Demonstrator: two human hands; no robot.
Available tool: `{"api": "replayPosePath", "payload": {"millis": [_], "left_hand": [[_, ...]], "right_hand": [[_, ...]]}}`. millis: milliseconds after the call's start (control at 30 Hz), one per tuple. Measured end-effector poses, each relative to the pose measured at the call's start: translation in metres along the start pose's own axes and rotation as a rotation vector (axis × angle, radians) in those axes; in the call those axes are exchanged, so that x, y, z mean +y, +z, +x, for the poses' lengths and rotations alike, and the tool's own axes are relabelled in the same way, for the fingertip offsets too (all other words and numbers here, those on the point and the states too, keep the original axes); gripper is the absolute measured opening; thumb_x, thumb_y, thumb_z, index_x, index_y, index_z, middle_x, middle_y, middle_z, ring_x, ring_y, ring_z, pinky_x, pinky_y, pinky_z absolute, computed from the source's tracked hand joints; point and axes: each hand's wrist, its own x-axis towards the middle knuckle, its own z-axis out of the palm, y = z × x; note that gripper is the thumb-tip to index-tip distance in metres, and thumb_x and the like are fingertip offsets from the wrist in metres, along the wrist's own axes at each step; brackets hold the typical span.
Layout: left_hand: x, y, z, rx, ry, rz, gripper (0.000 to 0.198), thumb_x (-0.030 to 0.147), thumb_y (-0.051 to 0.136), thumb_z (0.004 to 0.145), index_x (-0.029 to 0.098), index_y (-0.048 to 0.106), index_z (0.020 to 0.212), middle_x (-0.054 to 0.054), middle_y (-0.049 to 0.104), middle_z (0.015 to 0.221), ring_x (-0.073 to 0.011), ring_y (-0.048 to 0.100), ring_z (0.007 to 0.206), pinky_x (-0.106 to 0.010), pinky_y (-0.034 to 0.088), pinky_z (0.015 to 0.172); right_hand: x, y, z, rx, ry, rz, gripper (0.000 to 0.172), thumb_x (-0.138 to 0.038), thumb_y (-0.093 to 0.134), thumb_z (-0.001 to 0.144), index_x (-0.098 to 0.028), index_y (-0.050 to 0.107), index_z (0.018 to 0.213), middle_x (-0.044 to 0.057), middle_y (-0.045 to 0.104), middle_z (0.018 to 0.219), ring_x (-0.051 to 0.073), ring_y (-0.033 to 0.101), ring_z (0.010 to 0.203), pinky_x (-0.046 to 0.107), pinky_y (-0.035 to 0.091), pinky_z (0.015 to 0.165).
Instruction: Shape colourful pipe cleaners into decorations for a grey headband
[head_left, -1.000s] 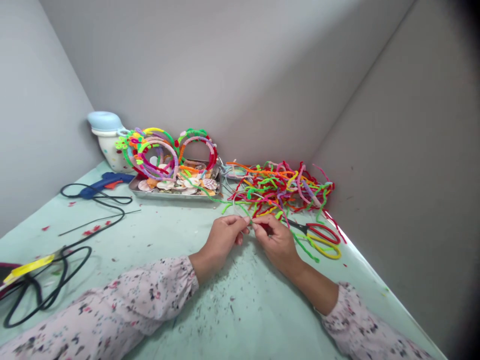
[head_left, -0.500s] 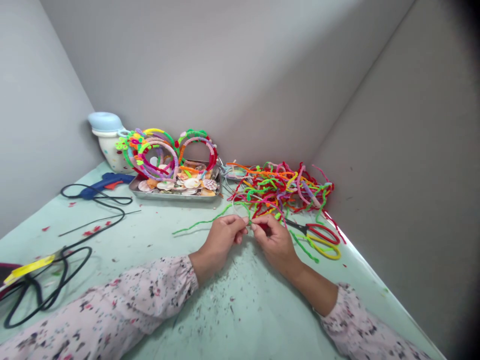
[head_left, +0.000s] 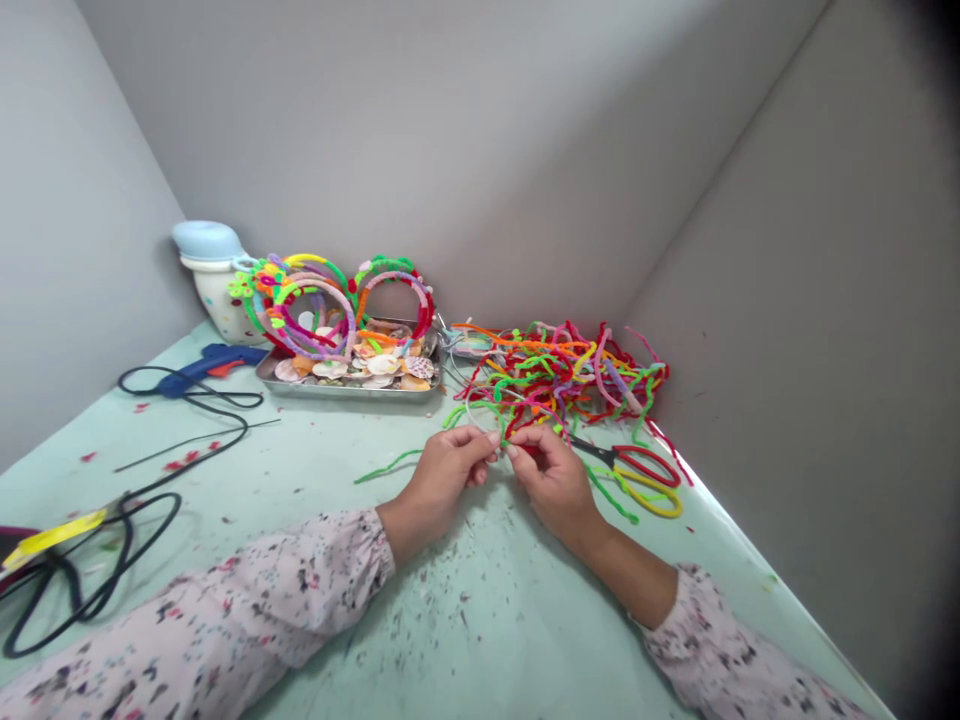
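Both hands pinching one green pipe cleaner

Left hand [head_left: 442, 470] and right hand [head_left: 551, 475] meet tip to tip, fingers closed on the green pipe cleaner [head_left: 386, 465], whose tail trails left across the desk [head_left: 300, 500]. I'd keep both pinches tight and close together for a clean bend. Scissors [head_left: 609, 455] are just right of the fingers, and the pipe cleaner pile [head_left: 562, 375] is beyond.

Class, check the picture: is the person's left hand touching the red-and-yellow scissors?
Apart. The head view shows the right hand between the left hand, pinching a green pipe cleaner, and the scissors.
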Motion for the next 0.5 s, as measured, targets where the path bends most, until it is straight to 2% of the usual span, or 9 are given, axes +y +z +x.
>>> {"api": "replayPosePath", "payload": {"millis": [500], "left_hand": [[0.0004,-0.0007,0.0009,-0.061,-0.015,-0.096,0.027,0.037,0.066,0.077,0.012,0.058,0.069,0.002,0.052,0.062,-0.005,0.043,0.05,-0.02,0.029,0.049]], "right_hand": [[0.002,0.0013,0.0019,-0.031,0.117,0.167,0.014,-0.034,0.056,0.084,-0.021,0.053,0.084,-0.006,0.05,0.058,0.009,0.045,0.046,0.021,0.038,0.044]]}}
